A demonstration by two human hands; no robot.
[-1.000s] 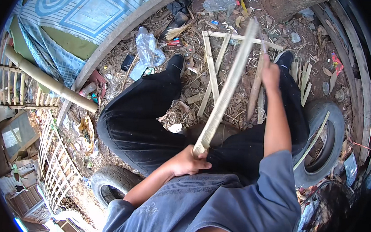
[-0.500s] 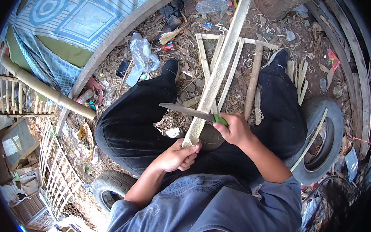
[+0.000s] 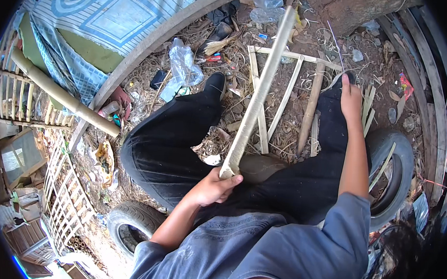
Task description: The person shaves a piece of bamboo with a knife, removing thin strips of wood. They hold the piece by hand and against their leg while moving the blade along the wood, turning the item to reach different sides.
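Note:
My left hand is closed round the near end of a long pale bamboo strip. The strip slants up and away to the right, slightly blurred. Out over my right foot, my right hand is closed round the knife, its handle hidden in the fist. Seen nearly edge-on, the knife's blade shows only as a thin line pointing away. Under the bamboo strip, a frame of thin bamboo slats lies on the ground between my feet.
A round stick lies beside the slats. Tyres stand at my right and left. Plastic bags and shavings litter the dirt. A blue patterned cloth covers something at far left, near a thick bamboo pole.
My right hand has swung with the knife away from the bamboo strip, forward and to the right. The left hand keeps its hold on the near end.

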